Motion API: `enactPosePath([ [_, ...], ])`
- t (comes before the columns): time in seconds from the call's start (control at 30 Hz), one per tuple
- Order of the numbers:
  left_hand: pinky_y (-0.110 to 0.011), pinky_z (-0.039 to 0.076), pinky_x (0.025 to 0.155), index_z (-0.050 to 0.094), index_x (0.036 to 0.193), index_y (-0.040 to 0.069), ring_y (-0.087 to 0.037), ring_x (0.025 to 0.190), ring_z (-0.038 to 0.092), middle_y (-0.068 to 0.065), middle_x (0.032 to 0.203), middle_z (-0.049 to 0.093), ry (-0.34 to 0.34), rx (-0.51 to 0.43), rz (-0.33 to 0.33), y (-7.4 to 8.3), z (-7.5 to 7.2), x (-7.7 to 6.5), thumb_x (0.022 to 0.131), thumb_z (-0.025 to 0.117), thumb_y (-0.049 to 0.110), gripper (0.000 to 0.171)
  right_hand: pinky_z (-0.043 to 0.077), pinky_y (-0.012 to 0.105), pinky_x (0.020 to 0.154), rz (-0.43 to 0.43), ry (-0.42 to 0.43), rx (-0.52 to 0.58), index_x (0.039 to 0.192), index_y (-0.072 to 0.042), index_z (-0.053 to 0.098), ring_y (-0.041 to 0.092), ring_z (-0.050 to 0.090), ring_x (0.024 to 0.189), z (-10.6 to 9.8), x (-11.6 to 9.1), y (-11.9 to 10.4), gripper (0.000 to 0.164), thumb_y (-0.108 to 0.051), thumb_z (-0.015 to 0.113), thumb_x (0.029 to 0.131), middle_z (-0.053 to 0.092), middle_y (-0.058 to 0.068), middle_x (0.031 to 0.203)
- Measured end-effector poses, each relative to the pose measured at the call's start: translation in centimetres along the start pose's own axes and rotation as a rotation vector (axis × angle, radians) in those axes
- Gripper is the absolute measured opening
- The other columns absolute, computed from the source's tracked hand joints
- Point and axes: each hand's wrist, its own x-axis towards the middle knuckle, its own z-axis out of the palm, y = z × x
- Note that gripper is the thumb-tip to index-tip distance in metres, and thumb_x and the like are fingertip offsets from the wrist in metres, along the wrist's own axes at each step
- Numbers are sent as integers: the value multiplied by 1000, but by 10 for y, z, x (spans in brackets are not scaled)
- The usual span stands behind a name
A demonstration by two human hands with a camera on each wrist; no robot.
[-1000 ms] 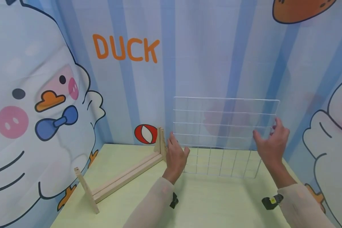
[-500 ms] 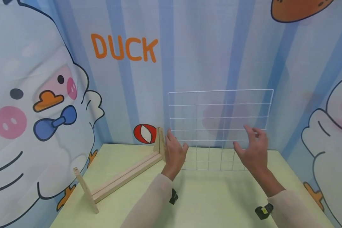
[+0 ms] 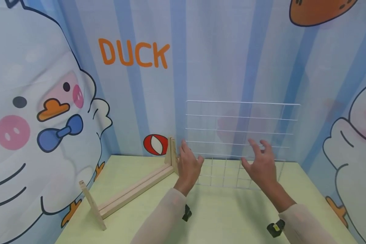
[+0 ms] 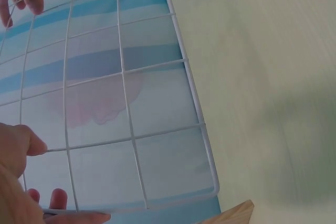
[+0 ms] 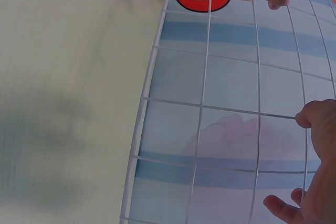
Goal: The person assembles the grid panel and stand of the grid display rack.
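Observation:
A white wire grid panel stands upright over the table in the head view. My left hand holds its left side; in the left wrist view, the fingers lie at the edge wire and the thumb is on the opposite face. In front of the panel's right half, my right hand has its thumb and fingers spread apart. The right wrist view has that thumb right by a wire, with the fingers not curled round anything. A wooden stand with two upright end pieces lies just left of my left hand.
The pale yellow table carries the stand and the panel's shadow. Behind it hangs a striped blue curtain printed with ducks and lettering. The stand's far end piece is close beside my left hand.
My right hand has moved left from the panel's right edge to its face. The panel's top edge rose and tilted, then came down again. My left hand has stayed nearly still.

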Motion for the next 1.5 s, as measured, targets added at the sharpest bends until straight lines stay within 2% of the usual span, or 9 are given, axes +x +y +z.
enactPosePath([
  [0.2, -42, 62, 85, 27, 156, 0, -31, 107, 66, -22, 140, 55, -31, -15, -16, 3, 0, -3, 87, 77, 16, 86, 55, 54, 56, 19, -24, -7, 137, -11, 57, 47, 65, 94, 4, 0, -6, 65, -17, 84, 78, 45, 30, 139],
  [0.37, -43, 61, 89, 25, 158, 1, -31, 112, 64, -22, 143, 53, -55, -36, -33, 4, 0, -4, 88, 75, 17, 87, 41, 38, 43, 59, -51, -36, 136, -11, 56, 43, 64, 79, 7, 0, -12, 65, -21, 85, 78, 44, 30, 138],
  [0.57, -43, 61, 91, 27, 156, 1, -31, 111, 65, -20, 137, 55, -30, -33, -9, 4, 2, -6, 88, 76, 17, 86, 36, 33, 44, 95, -27, -65, 131, -10, 58, 31, 52, 56, 13, -2, -9, 64, -21, 89, 76, 46, 28, 134],
  [0.73, -44, 61, 91, 27, 156, 1, -32, 116, 64, -20, 138, 53, -25, -24, -19, 5, 3, -8, 88, 76, 19, 85, 31, 29, 43, 98, 11, -54, 128, -9, 61, 24, 44, 49, 16, -1, -4, 60, -22, 89, 76, 49, 24, 130],
  [0.97, -49, 52, 105, 24, 157, -2, -36, 128, 57, -24, 141, 46, -125, -121, 18, 0, -3, -9, 93, 73, 22, 85, 28, 28, 41, 90, 48, -50, 125, -8, 61, 23, 40, 46, 17, 2, 6, 61, -24, 90, 74, 49, 25, 130],
  [1.1, -52, 49, 108, 20, 160, 4, -34, 133, 52, -21, 148, 40, -209, -150, -15, -8, -12, -10, 97, 66, 32, 83, 28, 29, 41, 88, 53, -55, 125, -7, 61, 22, 39, 45, 14, 3, 10, 62, -26, 90, 74, 50, 24, 130],
  [1.23, -56, 47, 109, 22, 160, 7, -36, 138, 48, -21, 153, 35, -255, -147, -40, -16, -18, -11, 98, 63, 35, 79, 27, 29, 41, 95, 56, -64, 125, -6, 61, 23, 39, 46, 9, 4, 12, 62, -26, 90, 75, 51, 24, 130],
  [1.37, -58, 44, 112, 24, 160, 8, -38, 140, 46, -21, 155, 34, -282, -151, -67, -23, -23, -12, 99, 61, 35, 76, 26, 29, 42, 87, 49, -54, 125, -6, 61, 21, 37, 45, 6, 4, 13, 61, -25, 90, 75, 51, 23, 133],
  [1.5, -58, 41, 115, 28, 157, 4, -39, 143, 43, -23, 154, 35, -262, -161, -97, -29, -31, -15, 100, 59, 35, 72, 26, 28, 42, 74, 48, -48, 124, -7, 62, 21, 39, 47, 7, 3, 14, 60, -23, 91, 74, 52, 22, 137],
])
